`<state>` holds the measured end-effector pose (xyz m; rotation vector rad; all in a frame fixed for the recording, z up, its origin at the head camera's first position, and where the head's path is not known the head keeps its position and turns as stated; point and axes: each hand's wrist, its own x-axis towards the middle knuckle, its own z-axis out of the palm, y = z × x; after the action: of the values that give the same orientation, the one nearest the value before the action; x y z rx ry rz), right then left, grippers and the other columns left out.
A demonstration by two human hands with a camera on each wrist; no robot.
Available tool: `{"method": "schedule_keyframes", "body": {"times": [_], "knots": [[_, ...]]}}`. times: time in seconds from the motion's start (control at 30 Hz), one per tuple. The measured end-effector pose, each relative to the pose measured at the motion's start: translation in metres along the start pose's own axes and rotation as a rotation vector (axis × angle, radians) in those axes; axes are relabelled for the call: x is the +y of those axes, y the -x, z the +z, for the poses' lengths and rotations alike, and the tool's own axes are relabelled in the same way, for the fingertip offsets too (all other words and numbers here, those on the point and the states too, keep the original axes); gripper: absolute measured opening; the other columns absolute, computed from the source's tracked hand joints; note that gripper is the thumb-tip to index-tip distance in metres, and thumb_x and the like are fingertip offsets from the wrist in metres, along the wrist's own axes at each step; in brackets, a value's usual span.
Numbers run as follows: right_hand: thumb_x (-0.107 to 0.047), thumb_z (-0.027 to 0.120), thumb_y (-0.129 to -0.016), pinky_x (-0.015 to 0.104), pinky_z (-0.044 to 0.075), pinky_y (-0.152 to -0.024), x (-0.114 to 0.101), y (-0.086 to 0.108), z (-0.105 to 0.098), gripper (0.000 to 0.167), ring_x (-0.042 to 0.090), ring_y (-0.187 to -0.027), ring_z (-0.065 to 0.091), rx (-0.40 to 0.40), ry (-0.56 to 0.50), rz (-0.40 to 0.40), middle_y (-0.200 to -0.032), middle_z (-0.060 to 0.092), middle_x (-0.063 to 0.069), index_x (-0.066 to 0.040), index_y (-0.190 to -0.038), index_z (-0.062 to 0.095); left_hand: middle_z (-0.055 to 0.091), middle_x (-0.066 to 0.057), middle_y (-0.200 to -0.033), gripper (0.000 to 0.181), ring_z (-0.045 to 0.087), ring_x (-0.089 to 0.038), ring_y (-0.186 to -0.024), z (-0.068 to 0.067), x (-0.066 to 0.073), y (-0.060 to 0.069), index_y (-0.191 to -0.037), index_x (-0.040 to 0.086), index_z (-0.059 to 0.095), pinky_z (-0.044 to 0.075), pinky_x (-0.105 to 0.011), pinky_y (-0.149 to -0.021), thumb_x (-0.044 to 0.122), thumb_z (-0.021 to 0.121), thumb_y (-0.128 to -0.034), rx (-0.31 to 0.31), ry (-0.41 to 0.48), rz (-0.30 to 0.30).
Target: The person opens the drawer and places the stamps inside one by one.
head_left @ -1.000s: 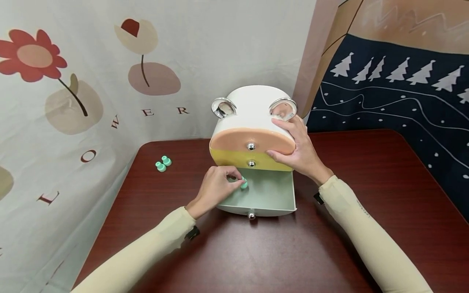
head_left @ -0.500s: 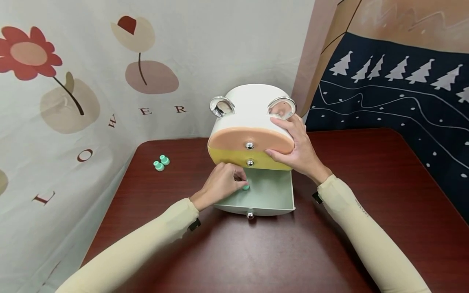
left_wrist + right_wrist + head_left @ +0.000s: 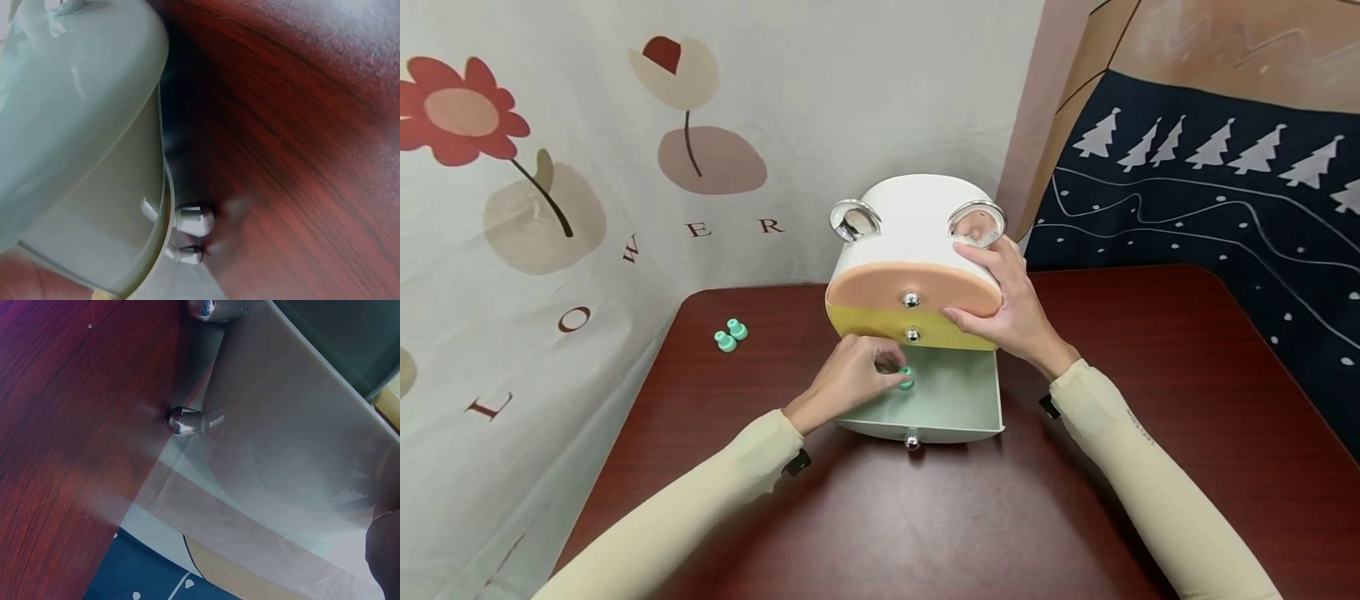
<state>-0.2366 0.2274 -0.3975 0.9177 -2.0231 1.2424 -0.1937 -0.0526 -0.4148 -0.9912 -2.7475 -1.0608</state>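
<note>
In the head view, a white cabinet (image 3: 917,208) with silver ring-shaped ears stands on the table, its pale green bottom drawer (image 3: 955,400) pulled out. My left hand (image 3: 853,371) is inside that drawer, thumb and index finger slightly parted beside a small mint-green piece (image 3: 907,380) with a wide base and narrower top. My right hand (image 3: 1018,312) grips the cabinet's right side, thumb on the front and fingers near the right ear. The left wrist view shows the drawer's front (image 3: 81,94) but not the hand. The right wrist view shows the cabinet's side (image 3: 294,425).
Two more mint-green pieces (image 3: 732,335) stand close together at the table's back left. The yellow middle drawer (image 3: 880,325) and orange top drawer (image 3: 880,287) are closed, each with a silver knob. Printed cloths hang behind the dark red table (image 3: 925,533).
My left hand moved slightly right within the drawer, lowered the mint-green piece, and its fingers have loosened from it. The right hand keeps its grip on the cabinet.
</note>
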Motion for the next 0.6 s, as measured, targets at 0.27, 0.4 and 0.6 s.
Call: {"method": "schedule_keyframes", "body": {"times": [0.27, 0.4, 0.6], "knots": [[-0.017, 0.095, -0.077, 0.055, 0.033, -0.102, -0.002, 0.007, 0.004, 0.082, 0.033, -0.131, 0.043, -0.019, -0.006, 0.038, -0.143, 0.058, 0.017, -0.011, -0.151, 0.061, 0.08, 0.002, -0.093, 0.009, 0.078, -0.024, -0.09, -0.006, -0.009, 0.031, -0.098, 0.007, 0.082, 0.062, -0.044, -0.084, 0.005, 0.088, -0.0914, 0.143, 0.101, 0.066], [-0.017, 0.094, -0.078, 0.055, 0.032, -0.103, -0.003, 0.006, 0.004, 0.081, 0.033, -0.133, 0.042, -0.012, -0.005, 0.035, -0.144, 0.058, 0.017, -0.011, -0.151, 0.061, 0.077, 0.009, -0.092, 0.009, 0.072, -0.016, -0.084, -0.012, -0.015, 0.041, -0.099, 0.011, 0.083, 0.058, -0.038, -0.076, 0.004, 0.084, -0.0939, 0.231, 0.13, 0.132], [-0.017, 0.094, -0.078, 0.055, 0.032, -0.103, -0.002, 0.001, 0.001, 0.08, 0.032, -0.134, 0.042, -0.003, -0.007, 0.028, -0.143, 0.058, 0.018, -0.01, -0.15, 0.061, 0.078, 0.003, -0.095, 0.017, 0.069, -0.012, -0.081, -0.023, -0.029, 0.046, -0.105, 0.009, 0.082, 0.056, -0.031, -0.069, -0.003, 0.08, -0.0932, 0.382, 0.174, 0.231]]}}
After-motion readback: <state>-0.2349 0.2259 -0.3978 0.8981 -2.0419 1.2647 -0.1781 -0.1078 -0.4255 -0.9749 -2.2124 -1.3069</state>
